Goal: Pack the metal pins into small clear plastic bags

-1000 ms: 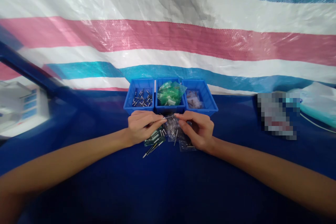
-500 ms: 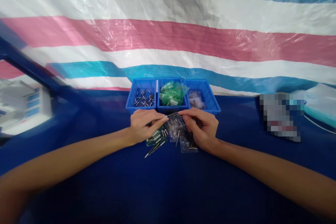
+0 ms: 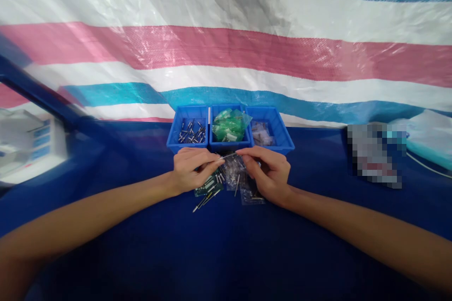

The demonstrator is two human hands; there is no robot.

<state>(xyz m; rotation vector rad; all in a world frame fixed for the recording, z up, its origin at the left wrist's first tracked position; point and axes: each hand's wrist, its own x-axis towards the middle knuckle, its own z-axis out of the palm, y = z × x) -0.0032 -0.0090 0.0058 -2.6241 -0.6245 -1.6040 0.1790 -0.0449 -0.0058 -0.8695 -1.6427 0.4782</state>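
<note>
Just in front of the three blue bins, a slim blind rivet (image 3: 229, 154) spans the two hands

Over the middle of the dark blue table (image 3: 226, 254), the left hand (image 3: 192, 167) has thumb and forefinger closed in a pinch on the left end of the rivet. The right hand (image 3: 271, 169) has its fingertips at the other end, with the forefinger touching it and the thumb set a little lower; whether that grip is fully closed cannot be told at this size. The rivet lies nearly level, its right end slightly farther away, so both hands are taken up with this one piece.

Beneath and beside the fingers, a clear plastic bag (image 3: 233, 174) lies with a single rivet (image 3: 237, 186) on it, and a second clear bag (image 3: 252, 196) sits partly under the right hand. Near the left hand are a green packet (image 3: 203, 190) and several loose rivets (image 3: 205, 201) at its near edge.

On the far side, the left bin (image 3: 189, 146) contains loose metal rivets (image 3: 192, 132), the middle bin (image 3: 229, 146) a green plastic bag (image 3: 231, 122), and the right bin (image 3: 284, 138) small clear packets (image 3: 261, 134). A striped tarp (image 3: 226, 47) hangs behind; a white machine (image 3: 54, 146) stands at far left, and a pixelated item (image 3: 376, 160) lies at right.
</note>
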